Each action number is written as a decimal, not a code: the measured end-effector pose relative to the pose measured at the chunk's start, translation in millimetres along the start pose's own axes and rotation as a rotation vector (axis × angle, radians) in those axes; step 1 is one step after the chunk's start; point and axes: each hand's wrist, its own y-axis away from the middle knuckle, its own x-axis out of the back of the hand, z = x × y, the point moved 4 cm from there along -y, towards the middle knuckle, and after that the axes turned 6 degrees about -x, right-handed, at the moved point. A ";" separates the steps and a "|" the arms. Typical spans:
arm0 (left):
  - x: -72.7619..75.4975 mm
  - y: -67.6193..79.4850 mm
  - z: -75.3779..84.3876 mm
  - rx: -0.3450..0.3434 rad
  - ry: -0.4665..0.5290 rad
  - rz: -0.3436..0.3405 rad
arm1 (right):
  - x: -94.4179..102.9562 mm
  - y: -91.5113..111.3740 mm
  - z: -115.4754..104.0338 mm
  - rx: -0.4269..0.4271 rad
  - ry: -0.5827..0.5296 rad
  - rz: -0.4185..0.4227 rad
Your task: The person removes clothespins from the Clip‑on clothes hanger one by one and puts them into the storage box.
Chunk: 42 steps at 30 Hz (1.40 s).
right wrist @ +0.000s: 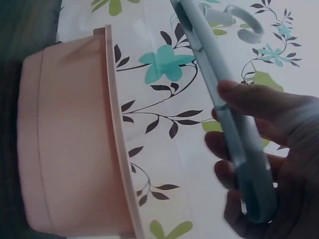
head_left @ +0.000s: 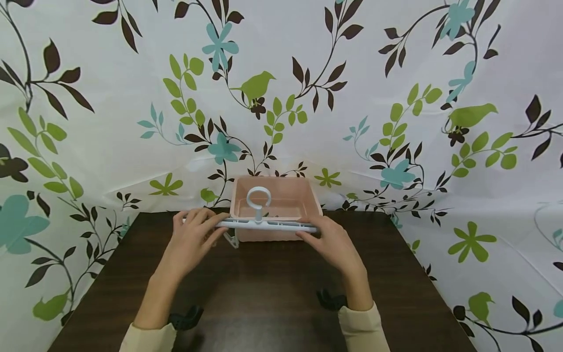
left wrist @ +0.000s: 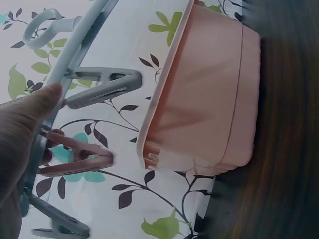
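A pale blue-grey clip hanger is held level above the table, its round hook pointing up. The left hand grips the bar's left end, and the right hand grips the right end between thumb and fingers. Under the left part of the bar hang a grey clip, a pink clip and another grey clip in the left wrist view. No clips show on the bar in the right wrist view. Directly behind the hanger stands a pink plastic bin, partly covered by the bar.
The bin sits at the far edge of a dark wooden table. White cloth with leaves, flowers and birds hangs behind and at the sides. A black band is at the left wrist, another black band at the right.
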 end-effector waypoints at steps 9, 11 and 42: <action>-1.8 2.9 -2.0 0.046 0.005 0.140 | 0.3 -3.7 14.0 0.008 -0.014 0.071; -1.4 4.2 -3.8 0.081 0.031 0.175 | 2.8 -3.4 17.7 0.000 -0.014 0.083; -28.0 -4.7 -13.1 0.614 1.157 0.342 | 22.3 4.2 50.1 -0.090 -0.247 0.051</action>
